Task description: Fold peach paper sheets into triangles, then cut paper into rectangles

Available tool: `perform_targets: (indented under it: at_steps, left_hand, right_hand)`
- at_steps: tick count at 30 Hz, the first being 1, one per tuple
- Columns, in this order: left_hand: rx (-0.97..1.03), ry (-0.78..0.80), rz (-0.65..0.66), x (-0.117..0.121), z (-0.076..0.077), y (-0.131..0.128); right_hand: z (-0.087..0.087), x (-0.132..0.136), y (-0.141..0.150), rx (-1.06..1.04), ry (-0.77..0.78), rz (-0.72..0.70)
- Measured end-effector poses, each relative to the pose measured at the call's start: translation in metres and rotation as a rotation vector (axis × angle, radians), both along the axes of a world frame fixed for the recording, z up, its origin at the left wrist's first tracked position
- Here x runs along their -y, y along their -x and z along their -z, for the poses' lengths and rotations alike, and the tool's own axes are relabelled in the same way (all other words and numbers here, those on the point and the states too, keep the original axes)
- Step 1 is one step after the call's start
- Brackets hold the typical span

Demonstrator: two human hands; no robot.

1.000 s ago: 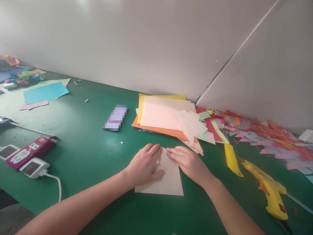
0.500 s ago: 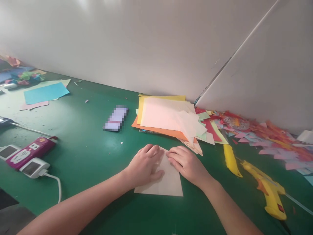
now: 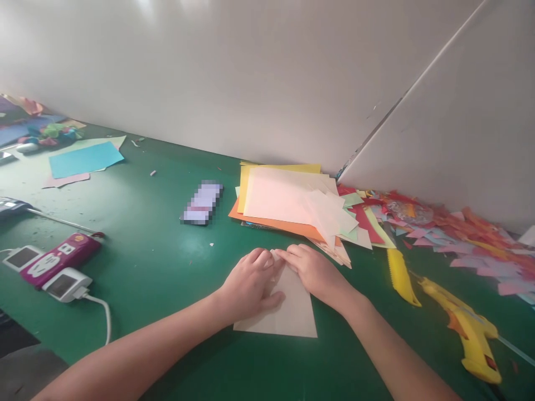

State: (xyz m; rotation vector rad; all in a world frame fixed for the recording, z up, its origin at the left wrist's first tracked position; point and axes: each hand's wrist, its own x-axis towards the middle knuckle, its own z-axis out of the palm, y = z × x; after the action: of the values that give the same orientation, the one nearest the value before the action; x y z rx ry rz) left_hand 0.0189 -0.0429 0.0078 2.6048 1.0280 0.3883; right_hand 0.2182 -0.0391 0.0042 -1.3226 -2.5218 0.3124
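A cream sheet of paper (image 3: 292, 312) lies on the green table, with its far end covered by my fingers. My left hand (image 3: 253, 284) rests on the left side of the sheet, thumb apart from the other fingers, holding it down. From the right, my right hand (image 3: 311, 270) lays its stretched fingers on the far edge of the paper. The fingertips of both hands nearly meet there, around a small folded bit of the sheet. Just beyond them lies a stack of coloured paper (image 3: 276, 195) with cream pieces on top.
To the right are a yellow cutter (image 3: 402, 278), a yellow glue gun (image 3: 468, 328) and a heap of paper scraps (image 3: 460, 239). A phone (image 3: 203, 203) lies left of the stack. A purple power strip (image 3: 62, 259) with white plugs sits at left, near blue paper (image 3: 86, 160).
My right hand's fingers have slid along the paper's far edge, drawn back slightly, then moved up and left toward my left fingertips. My left hand stays on the sheet. The view has shifted slightly.
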Motion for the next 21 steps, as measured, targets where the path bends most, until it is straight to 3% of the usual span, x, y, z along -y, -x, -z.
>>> perform_targets:
  at_steps: [9,15,21]
  left_hand:
    - [-0.035,-0.048,0.013,-0.001,0.002,-0.001]
    - [-0.047,-0.017,-0.009,0.0,0.002,0.0]
    - [-0.021,-0.013,0.008,0.0,0.0,0.0]
  right_hand:
    - [0.002,-0.003,0.0,0.078,-0.029,-0.026]
    - [-0.003,0.011,-0.012,0.057,-0.021,0.002]
    - [0.006,0.029,-0.03,0.071,-0.107,0.036]
